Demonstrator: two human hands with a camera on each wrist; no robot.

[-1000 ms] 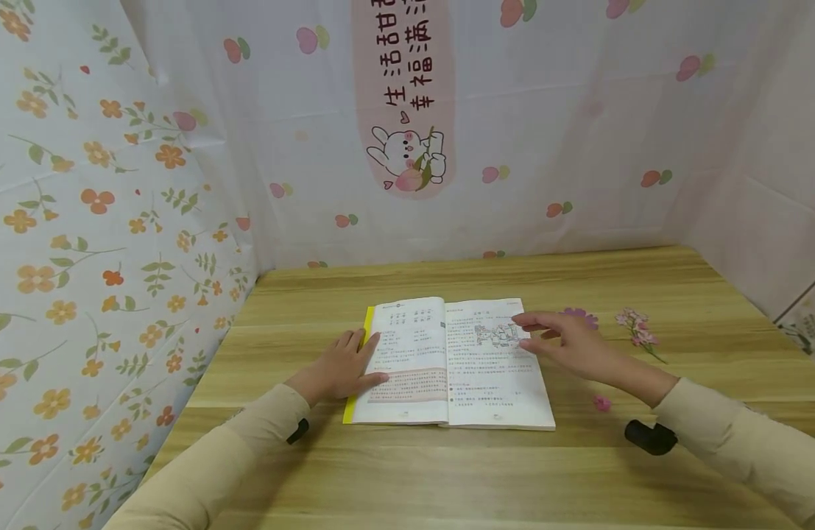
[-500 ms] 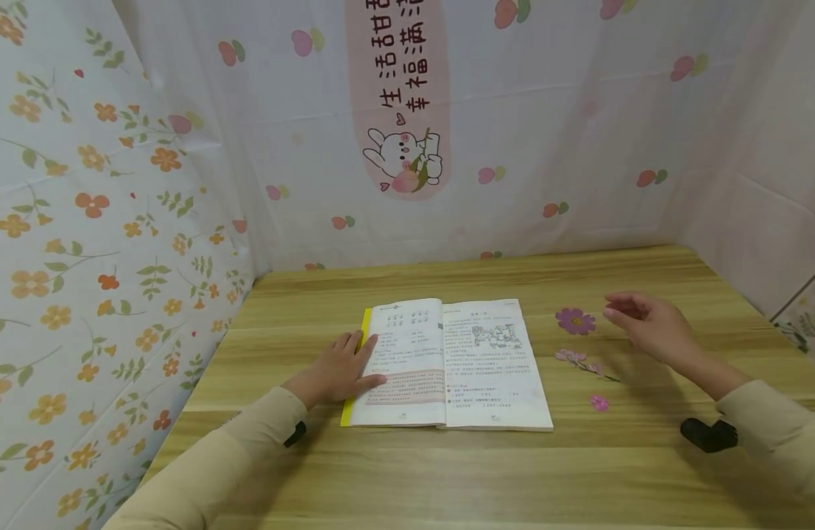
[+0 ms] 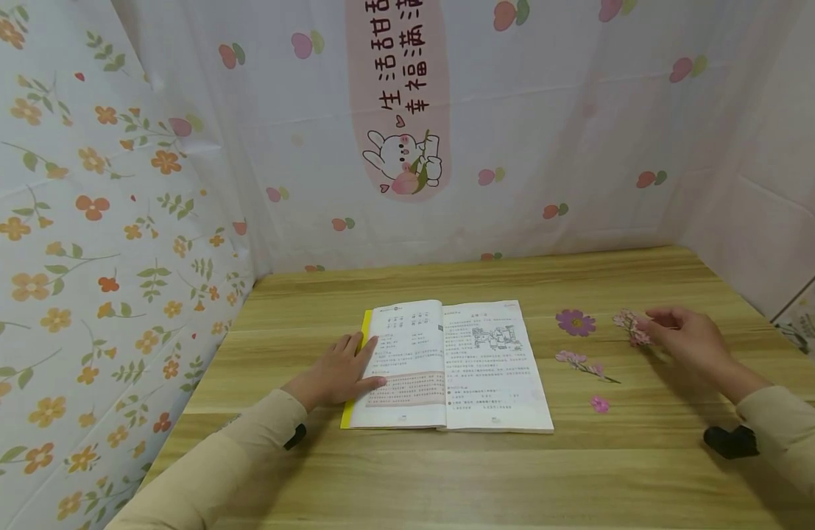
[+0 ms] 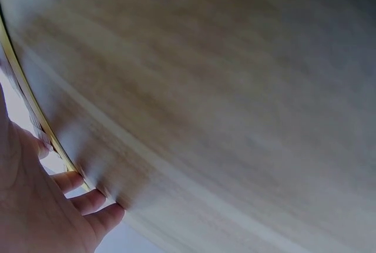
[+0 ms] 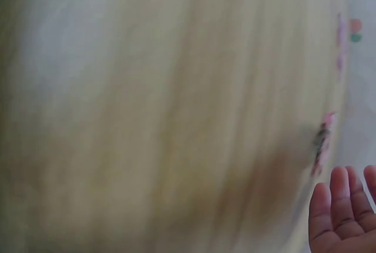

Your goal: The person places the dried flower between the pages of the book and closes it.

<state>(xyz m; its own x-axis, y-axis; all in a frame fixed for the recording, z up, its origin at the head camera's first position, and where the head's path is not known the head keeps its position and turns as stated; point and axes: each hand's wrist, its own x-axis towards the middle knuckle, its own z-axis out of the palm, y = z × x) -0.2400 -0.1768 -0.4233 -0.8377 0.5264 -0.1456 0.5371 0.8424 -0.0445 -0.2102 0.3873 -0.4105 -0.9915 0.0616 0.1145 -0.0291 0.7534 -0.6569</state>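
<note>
An open book point(image 3: 493, 375) with printed pages and a yellow cover edge lies on the wooden table point(image 3: 473, 478). My left hand point(image 3: 334, 368) rests across its left edge, thumb on the page; the left wrist view shows the fingers point(image 4: 88, 201) reaching past that yellow edge. On the right, my right hand point(image 3: 692, 342) reaches over a pale pink flower sprig point(image 3: 626, 322), fingertips right at its blossoms and partly covering it. In the right wrist view its fingers point(image 5: 341, 206) look extended, with a pink sprig point(image 5: 323, 141) just beyond them.
Between book and right hand lie a purple flower point(image 3: 576, 322), a second pink sprig point(image 3: 582, 364) with a thin stem, and a small pink blossom point(image 3: 600, 404). A patterned white cloth point(image 3: 540, 147) hangs behind the table, and a floral one point(image 3: 115, 258) stands at the left.
My right hand has left the book's right page, moved right past the purple flower and come down to the pale pink sprig. The left hand stays on the book.
</note>
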